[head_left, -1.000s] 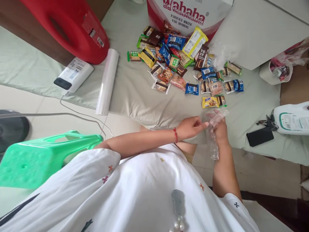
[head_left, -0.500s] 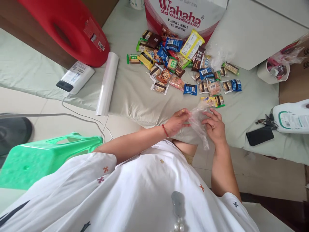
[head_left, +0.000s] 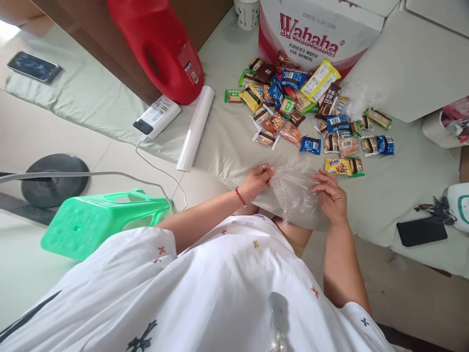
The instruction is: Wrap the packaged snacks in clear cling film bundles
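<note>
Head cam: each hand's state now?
Left hand: closed, pinching the clear plastic bag.
Right hand: at the bag's edge; whether gripping cannot be told.

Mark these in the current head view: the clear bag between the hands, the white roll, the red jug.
Clear bag [head_left: 292, 188]: head view, on the crumpled middle of its film.
White roll [head_left: 195, 129]: head view, on its side, about halfway along.
Red jug [head_left: 172, 51]: head view, on its body, beside the handle opening.

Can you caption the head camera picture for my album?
Left hand holds a clear plastic bag, right hand at its edge, near wrapped snacks.
</note>
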`<state>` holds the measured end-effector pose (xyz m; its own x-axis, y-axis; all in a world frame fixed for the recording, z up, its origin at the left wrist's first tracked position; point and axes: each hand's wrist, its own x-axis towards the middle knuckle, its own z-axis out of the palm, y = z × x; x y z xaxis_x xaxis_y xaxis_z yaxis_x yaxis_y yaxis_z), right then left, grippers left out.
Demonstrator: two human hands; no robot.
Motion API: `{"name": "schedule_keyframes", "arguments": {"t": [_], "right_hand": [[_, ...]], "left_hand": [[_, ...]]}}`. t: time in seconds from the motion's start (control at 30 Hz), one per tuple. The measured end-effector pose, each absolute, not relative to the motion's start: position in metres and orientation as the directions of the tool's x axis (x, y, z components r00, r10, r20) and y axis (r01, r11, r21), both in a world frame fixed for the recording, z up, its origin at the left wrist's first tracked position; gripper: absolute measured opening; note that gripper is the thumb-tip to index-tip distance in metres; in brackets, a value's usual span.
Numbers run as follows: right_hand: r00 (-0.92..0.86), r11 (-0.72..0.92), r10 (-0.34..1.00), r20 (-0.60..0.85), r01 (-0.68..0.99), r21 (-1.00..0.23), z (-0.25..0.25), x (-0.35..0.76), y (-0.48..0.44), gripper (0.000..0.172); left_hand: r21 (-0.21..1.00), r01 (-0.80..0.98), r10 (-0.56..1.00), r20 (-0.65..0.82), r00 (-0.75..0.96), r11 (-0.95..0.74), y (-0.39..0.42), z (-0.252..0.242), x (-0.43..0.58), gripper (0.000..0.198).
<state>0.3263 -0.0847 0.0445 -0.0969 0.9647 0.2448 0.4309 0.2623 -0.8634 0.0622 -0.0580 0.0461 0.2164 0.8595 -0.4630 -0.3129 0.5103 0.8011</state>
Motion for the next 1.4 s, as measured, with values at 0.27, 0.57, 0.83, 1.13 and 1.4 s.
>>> {"name": "schedule_keyframes", "arguments": {"t": [0.27,0.57,0.83,1.13,1.4], "right_hand": [[0.2,0.131,0.968,0.152,0.115,-0.985,0.029,0.324,-0.084,0.016],[0.156,0.11,0.979,0.129,0.122,-0.986,0.028,0.334,-0.085,0.015],[0.073,0.124,0.986,0.153,0.301,-0.945,0.031,0.35,-0.084,0.016],[0.132,0.097,0.983,0.129,0.227,-0.969,0.026,0.36,-0.098,0.014],[-0.191,0.14,0.978,0.084,0.3,-0.944,0.087,0.368,-0.127,0.006]], "left_hand": [[0.541,-0.598,0.805,-0.445,0.393,0.591,-0.051,0.047,0.047,0.039],[0.833,-0.368,0.911,-0.381,0.161,0.413,-0.041,0.034,0.044,0.05],[0.791,-0.07,0.793,-0.601,0.106,0.608,-0.029,0.043,0.023,0.035],[0.624,0.079,0.506,-0.695,0.511,0.777,-0.042,0.057,0.033,0.041],[0.624,-0.105,0.625,-0.73,0.275,0.775,-0.074,0.057,-0.004,0.03]]}}
